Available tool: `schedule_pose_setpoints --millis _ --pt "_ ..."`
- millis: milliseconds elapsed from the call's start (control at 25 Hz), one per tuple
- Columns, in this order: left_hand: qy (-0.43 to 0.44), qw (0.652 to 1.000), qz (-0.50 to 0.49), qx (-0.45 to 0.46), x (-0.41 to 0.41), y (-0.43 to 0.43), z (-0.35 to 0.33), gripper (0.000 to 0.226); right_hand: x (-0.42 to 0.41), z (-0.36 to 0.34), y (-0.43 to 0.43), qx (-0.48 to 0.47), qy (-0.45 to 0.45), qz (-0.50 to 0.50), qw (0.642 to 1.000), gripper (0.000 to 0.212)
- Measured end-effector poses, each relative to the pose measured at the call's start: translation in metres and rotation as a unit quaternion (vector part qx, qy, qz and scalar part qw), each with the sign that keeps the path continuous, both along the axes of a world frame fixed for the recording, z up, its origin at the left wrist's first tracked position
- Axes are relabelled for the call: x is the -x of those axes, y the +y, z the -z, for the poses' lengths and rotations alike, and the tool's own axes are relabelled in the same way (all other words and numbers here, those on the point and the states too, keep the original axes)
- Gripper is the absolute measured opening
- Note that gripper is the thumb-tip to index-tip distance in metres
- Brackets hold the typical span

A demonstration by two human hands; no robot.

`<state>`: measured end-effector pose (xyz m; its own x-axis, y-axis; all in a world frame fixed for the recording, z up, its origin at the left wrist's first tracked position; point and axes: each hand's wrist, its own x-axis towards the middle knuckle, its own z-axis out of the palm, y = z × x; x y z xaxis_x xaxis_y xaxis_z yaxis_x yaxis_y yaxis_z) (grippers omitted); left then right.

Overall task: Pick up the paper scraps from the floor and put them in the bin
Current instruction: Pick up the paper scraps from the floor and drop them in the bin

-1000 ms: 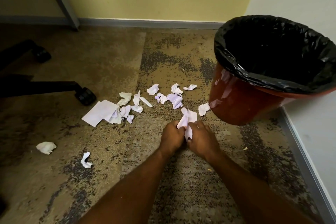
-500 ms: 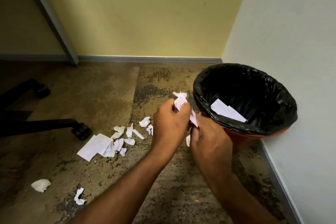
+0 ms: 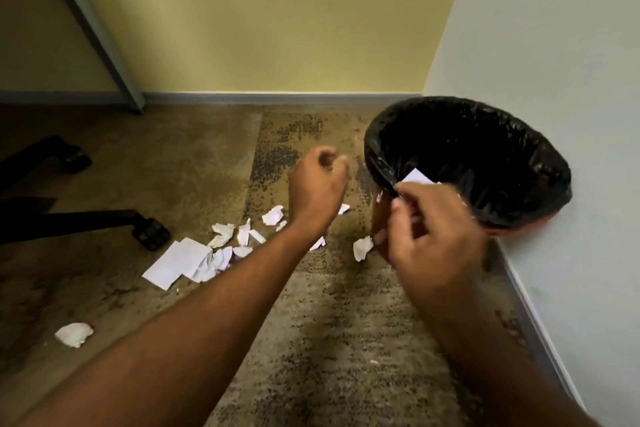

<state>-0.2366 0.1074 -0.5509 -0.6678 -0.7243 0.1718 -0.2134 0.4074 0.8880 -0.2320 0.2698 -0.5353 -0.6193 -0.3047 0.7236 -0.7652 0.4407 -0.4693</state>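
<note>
— How are the hands?
— The left hand (image 3: 317, 184) is raised, fingers curled. The right hand (image 3: 433, 229) is curled at the bin (image 3: 377, 163) rim. Whether either grips paper, I can't tell.
— And the paper?
— A white slip (image 3: 415, 176) shows by the right fingertips, over the bin. Torn scraps (image 3: 221, 250) lie on the carpet (image 3: 346, 340) to its left.

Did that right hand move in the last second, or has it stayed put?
Yes. The right hand has risen from the paper scraps on the floor and gone right, toward the bin; its fingers are now at the bin's near rim.
</note>
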Motion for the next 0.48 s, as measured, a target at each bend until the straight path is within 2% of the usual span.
schedule_pose_setpoints --millis 40,120,160,240,360,480 --pt "-0.049 0.999 -0.015 0.017 -0.011 -0.013 0.032 0.027 -0.006 0.031 -0.008 -0.058 -0.069 -0.027 0.996 0.022" --pt "-0.164 0.985 -0.014 0.053 -0.035 -0.035 0.09 0.034 0.001 0.103 -0.024 -0.224 -0.194 -0.012 0.955 0.037" --pt "-0.212 0.974 0.002 0.074 -0.048 -0.045 0.114 0.039 0.01 0.135 -0.032 -0.316 -0.208 -0.002 0.926 0.045" --pt "-0.268 0.955 0.049 0.116 -0.063 -0.059 0.146 0.05 0.029 0.185 -0.044 -0.441 -0.192 -0.008 0.877 0.055" --pt "-0.291 0.941 0.094 0.145 -0.06 -0.073 0.173 0.062 0.057 0.218 -0.059 -0.513 -0.2 0.025 0.834 0.048" --pt "-0.28 0.942 0.118 0.146 -0.041 -0.068 0.189 0.069 0.054 0.244 -0.059 -0.503 -0.131 0.019 0.854 0.038"
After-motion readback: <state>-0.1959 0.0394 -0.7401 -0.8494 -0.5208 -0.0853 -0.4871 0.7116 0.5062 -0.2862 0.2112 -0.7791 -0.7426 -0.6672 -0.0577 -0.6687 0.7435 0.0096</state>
